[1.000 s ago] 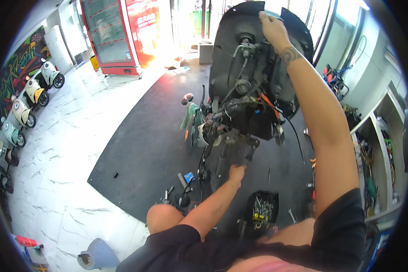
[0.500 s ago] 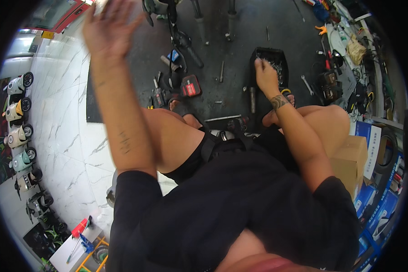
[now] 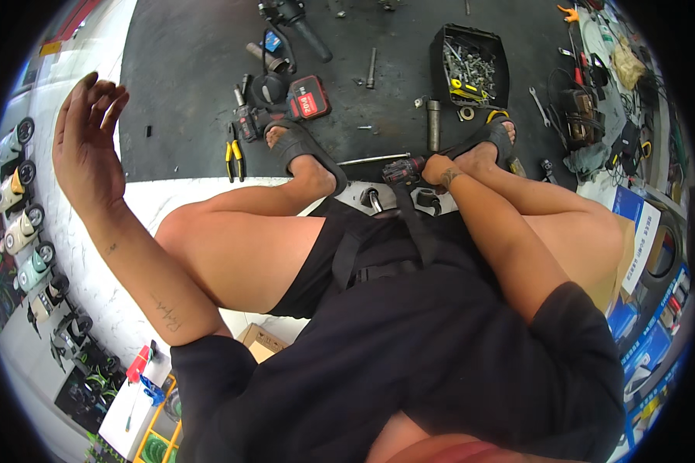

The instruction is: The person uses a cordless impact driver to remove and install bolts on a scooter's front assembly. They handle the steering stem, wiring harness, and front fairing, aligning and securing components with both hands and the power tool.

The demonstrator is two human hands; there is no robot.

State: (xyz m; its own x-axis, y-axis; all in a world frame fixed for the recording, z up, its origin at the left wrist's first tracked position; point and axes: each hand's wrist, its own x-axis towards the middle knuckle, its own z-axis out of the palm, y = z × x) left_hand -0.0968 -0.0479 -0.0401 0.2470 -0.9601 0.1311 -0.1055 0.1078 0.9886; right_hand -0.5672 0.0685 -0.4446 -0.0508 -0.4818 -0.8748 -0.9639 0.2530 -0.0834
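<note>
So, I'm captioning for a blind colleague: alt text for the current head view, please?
A person's right hand is closed at one end of a power tool between their legs; the left hand is raised, open and empty. On the dark mat ahead lie a black bin of small metal parts, yellow-handled pliers and a wrench.

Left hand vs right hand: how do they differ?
The left hand is open, fingers loosely bent; the right hand is closed. The left hand looks empty; the right hand is on the power tool. The left hand is out beyond the left knee; the right hand is by the right sandal. Both are bare.
</note>
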